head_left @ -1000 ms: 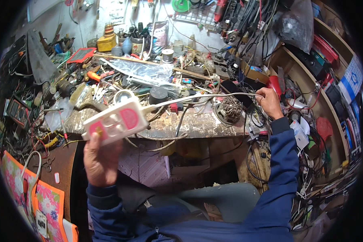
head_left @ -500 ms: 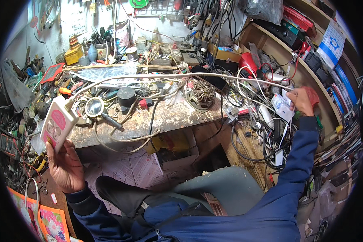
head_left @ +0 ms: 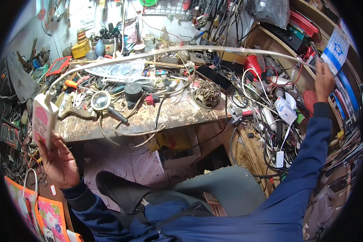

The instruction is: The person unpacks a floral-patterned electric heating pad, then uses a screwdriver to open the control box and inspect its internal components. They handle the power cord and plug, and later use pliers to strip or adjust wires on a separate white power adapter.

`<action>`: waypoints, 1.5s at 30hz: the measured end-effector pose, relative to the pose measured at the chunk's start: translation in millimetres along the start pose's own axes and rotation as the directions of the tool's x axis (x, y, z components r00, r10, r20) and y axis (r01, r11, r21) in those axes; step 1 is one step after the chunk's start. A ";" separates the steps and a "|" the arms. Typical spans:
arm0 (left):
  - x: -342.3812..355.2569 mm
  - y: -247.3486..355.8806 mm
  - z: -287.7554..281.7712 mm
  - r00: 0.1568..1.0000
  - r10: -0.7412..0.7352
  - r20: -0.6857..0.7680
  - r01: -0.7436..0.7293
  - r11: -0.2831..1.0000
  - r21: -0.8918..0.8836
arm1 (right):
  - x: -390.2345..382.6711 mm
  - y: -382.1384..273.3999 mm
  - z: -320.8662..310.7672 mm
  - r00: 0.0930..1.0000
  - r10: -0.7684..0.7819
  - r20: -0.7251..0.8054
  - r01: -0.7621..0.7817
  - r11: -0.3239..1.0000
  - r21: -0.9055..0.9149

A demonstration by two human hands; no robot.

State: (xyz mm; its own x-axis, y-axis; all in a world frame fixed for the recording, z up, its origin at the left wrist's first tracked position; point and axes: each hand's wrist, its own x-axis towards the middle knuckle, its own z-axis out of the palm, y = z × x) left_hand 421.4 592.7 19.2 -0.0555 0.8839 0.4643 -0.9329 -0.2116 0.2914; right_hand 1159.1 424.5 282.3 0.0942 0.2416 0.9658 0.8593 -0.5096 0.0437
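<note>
My left hand point(head_left: 61, 164) is closed on the lower end of a white extension socket point(head_left: 43, 119) with a pink panel, held upright left of the bench's near edge. From the socket's top a pale cable point(head_left: 205, 48) runs in a long arch above the workbench point(head_left: 141, 121). At the far right my right hand point(head_left: 324, 82) grips that cable near its other end; the tip is blurred, so I cannot tell whether it bears a plug. Below the arch lie a magnifying glass point(head_left: 101, 101), a black round part point(head_left: 133, 92) and a coil of wire on a round metal base point(head_left: 206, 96).
A dark phone-like slab point(head_left: 214, 77) lies towards the bench's back. Tangled cables, a red funnel-shaped thing point(head_left: 253, 64) and a white box point(head_left: 285, 109) crowd the right. Wooden shelves point(head_left: 276, 40) rise behind them. A floral cloth point(head_left: 48, 213) hangs at lower left.
My right hand has moved outward and away from me, drawing the cable into a higher arch. My left hand has shifted left with the socket, which has turned more upright.
</note>
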 end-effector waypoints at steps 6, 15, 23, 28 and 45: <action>-2.6 41.4 -24.9 0.997 0.078 -0.004 -0.078 0.996 -0.032 | -75.6 131.8 52.0 0.531 0.126 0.838 -0.346 0.935 0.078; -25.5 -63.8 25.5 0.948 -0.097 -0.302 0.139 0.983 0.121 | 48.2 -15.4 -45.9 0.908 0.123 -0.401 -0.055 0.983 0.177; -47.4 -83.6 48.7 0.929 -0.350 -0.124 0.370 0.900 0.231 | 28.6 -126.9 3.1 0.929 -0.312 0.196 0.279 0.943 0.183; -50.2 -84.7 35.8 0.939 -0.298 -0.172 0.339 0.888 0.311 | 71.9 -116.4 24.7 0.967 -0.060 -0.249 0.149 0.923 0.355; -54.8 -212.6 155.5 0.584 -0.736 0.342 0.454 0.646 0.614 | -160.6 -278.8 -64.7 0.633 -0.622 0.460 0.114 0.663 0.740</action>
State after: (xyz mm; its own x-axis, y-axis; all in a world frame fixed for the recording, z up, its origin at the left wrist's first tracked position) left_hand 678.1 524.4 61.8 0.7759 0.5294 0.3431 -0.4093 0.0085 0.9124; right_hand 871.9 474.3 131.5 -0.2438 0.8502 0.4667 0.9524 0.3007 -0.0503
